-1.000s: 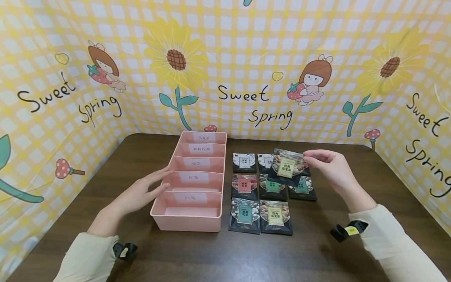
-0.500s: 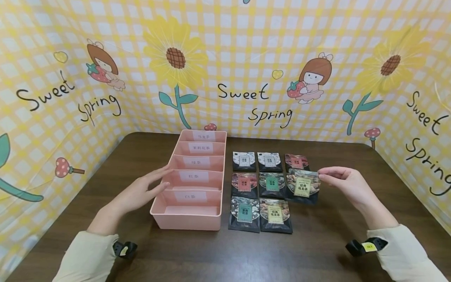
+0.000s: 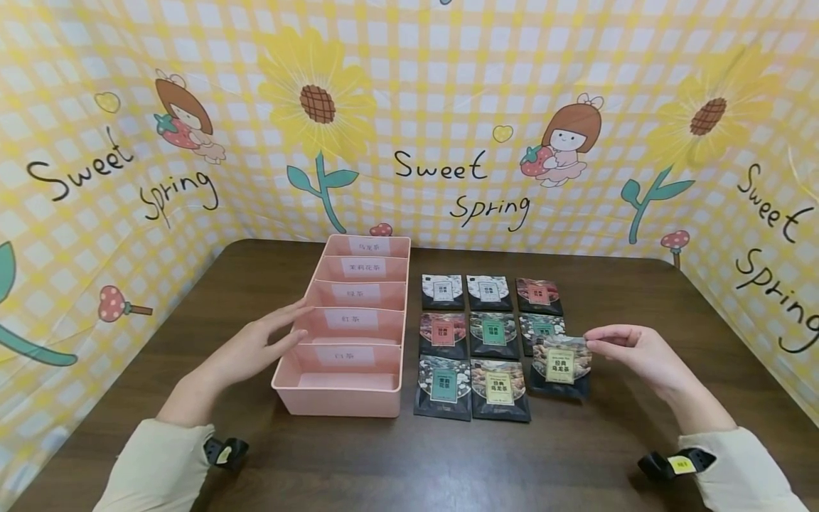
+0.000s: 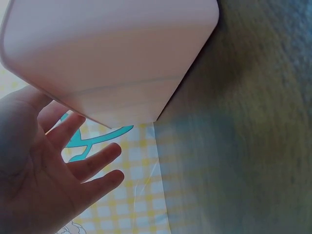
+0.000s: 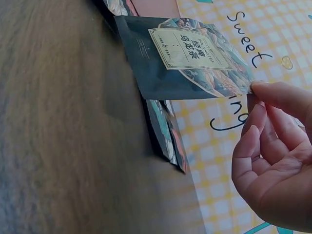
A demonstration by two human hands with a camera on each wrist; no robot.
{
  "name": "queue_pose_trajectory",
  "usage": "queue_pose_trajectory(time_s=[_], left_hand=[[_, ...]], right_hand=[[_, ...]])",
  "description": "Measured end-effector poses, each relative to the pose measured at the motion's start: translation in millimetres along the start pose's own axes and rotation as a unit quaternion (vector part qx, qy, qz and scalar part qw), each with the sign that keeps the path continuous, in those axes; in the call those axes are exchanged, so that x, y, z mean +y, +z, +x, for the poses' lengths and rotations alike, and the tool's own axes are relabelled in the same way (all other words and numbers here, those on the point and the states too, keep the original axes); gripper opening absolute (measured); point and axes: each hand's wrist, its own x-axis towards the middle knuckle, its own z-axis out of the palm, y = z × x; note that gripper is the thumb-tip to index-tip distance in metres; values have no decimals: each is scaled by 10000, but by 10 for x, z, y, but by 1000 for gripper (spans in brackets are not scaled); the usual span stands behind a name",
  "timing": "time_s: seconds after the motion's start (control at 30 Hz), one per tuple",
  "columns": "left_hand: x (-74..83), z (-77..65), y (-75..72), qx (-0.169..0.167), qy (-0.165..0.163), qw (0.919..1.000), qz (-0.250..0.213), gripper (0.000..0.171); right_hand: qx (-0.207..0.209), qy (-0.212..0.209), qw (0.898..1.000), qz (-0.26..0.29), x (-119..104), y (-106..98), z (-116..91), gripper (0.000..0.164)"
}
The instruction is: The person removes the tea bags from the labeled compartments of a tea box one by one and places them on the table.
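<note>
My right hand pinches the top right corner of a tea bag sachet with a pale yellow label, between thumb and forefinger. In the right wrist view the sachet is held above the table, its printed face in sight. It partly covers a teal-labelled sachet behind it. My left hand rests at the left rim of the pink compartment box. In the left wrist view its fingers are spread, some of them at the box edge.
Several sachets lie in rows right of the box, among them a white-labelled one, a red-labelled one and a yellow-labelled one. Dividers with paper labels split the box. Patterned cloth hangs behind the brown table.
My right hand has carried the yellow-labelled sachet toward me and to the right, uncovering the red-labelled sachet at the back right. The left hand stays at the box.
</note>
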Motion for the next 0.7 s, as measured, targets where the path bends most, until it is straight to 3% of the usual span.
queue_pose_trajectory(time_s=[0.4,0.7], left_hand=[[-5,-2,-4,-25,-14,10000,-6,47],[-2,2,1,1,26,10000,28,46]], right_hand=[[-246,217,9993,153,144,12,-20,21],[-312,572,9978,-84,207,116,50,42]])
